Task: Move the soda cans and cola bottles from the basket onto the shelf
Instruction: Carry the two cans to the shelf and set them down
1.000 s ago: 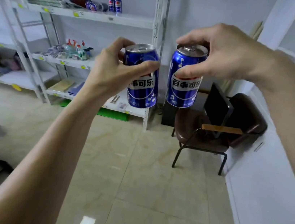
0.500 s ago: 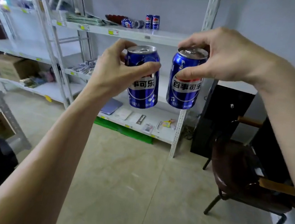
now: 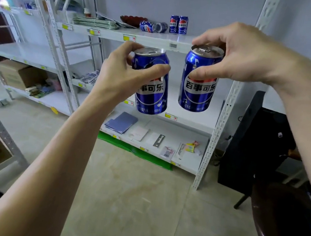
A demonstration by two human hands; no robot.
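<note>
My left hand point(image 3: 122, 75) grips a blue soda can point(image 3: 152, 95) around its upper side, held upright in the air. My right hand point(image 3: 237, 57) holds a second blue soda can point(image 3: 197, 89) by its top rim, beside the first. Both cans hang in front of the white metal shelf point(image 3: 153, 41). On that upper shelf board two blue cans point(image 3: 178, 24) stand upright, and two more cans point(image 3: 153, 26) lie on their sides next to them. The basket is out of view.
Folded green cloths point(image 3: 95, 22) and a dark red bowl point(image 3: 132, 19) share the upper board. The bottom board holds a blue folder point(image 3: 121, 122) and small packets. A black cabinet point(image 3: 251, 139) and dark chair point(image 3: 287, 226) stand at right. Cardboard boxes point(image 3: 17, 74) sit on the left rack.
The shelf has come much closer and shifted right in view as I walked toward it. Both hands keep the cans raised side by side in the same grips.
</note>
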